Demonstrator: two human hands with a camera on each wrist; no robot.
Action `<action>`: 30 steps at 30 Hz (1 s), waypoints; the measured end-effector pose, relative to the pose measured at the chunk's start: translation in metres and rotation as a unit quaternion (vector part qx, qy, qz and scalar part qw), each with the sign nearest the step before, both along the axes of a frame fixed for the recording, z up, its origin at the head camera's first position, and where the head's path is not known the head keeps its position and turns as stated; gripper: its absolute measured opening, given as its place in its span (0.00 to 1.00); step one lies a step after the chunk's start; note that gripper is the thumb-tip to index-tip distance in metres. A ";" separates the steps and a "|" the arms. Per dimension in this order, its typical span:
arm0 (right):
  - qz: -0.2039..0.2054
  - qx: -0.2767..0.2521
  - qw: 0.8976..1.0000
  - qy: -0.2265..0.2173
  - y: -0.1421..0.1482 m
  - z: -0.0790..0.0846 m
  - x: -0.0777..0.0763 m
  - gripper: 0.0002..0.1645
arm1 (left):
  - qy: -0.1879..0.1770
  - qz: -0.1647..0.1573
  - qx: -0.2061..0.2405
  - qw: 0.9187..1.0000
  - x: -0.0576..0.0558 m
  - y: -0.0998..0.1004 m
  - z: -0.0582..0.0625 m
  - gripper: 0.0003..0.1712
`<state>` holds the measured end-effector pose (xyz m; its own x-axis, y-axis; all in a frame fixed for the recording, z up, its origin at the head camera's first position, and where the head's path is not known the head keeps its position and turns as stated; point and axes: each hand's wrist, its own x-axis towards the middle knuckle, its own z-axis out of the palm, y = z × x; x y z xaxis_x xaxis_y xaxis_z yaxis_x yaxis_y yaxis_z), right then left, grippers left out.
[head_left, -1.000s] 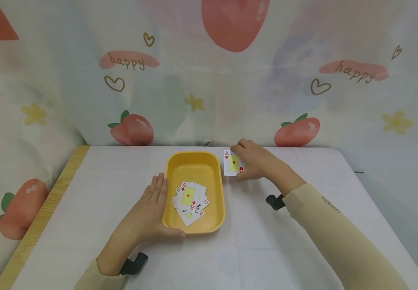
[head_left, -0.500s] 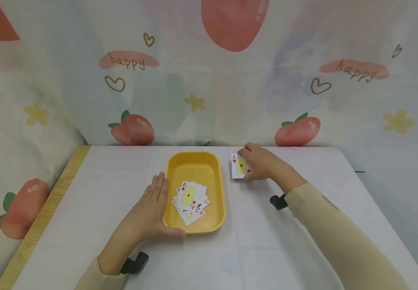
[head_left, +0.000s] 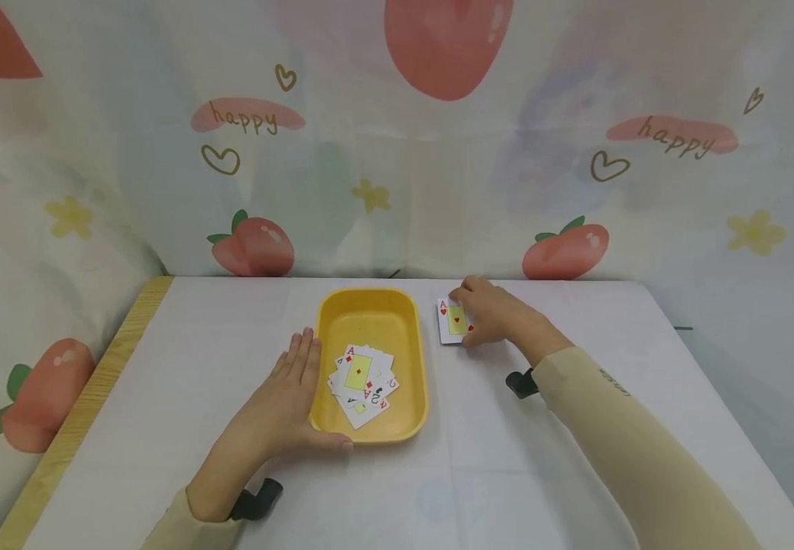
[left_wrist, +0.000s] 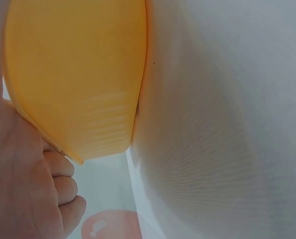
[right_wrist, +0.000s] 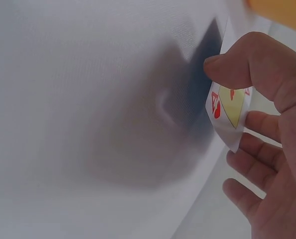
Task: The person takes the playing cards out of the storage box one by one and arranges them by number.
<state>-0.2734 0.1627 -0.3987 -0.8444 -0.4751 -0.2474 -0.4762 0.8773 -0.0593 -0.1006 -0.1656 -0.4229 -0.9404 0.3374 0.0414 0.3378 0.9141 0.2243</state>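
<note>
My right hand (head_left: 494,309) pinches an ace of hearts playing card (head_left: 454,321) by its right side, just right of the yellow tray (head_left: 420,367). In the right wrist view the thumb (right_wrist: 232,67) presses the card's near edge, with fingers at the opposite edge. A dark blue patch (right_wrist: 202,74) shows beside the card; I cannot tell whether it is a card back or shadow. My left hand (head_left: 276,405) rests along the tray's left rim, fingers straight and thumb along the near edge. Several face-up cards (head_left: 358,382) lie overlapping inside the tray, an ace of diamonds on top.
A white cloth (head_left: 507,473) covers the table, with a bare wooden strip (head_left: 87,412) along its left side. Behind the table hangs a printed curtain (head_left: 438,191) with peaches and the word "happy". Dark wrist mounts (head_left: 257,500) sit under both wrists.
The right hand moved rightward with the ace of hearts, away from the tray, then shifted slightly nearer and lower. My left hand, the tray and the cards in it have stayed put.
</note>
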 end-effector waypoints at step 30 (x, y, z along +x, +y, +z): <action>-0.004 0.002 1.000 -0.019 -0.002 -0.017 -0.007 0.49 | -0.008 0.008 -0.003 1.000 0.000 0.001 0.000 0.83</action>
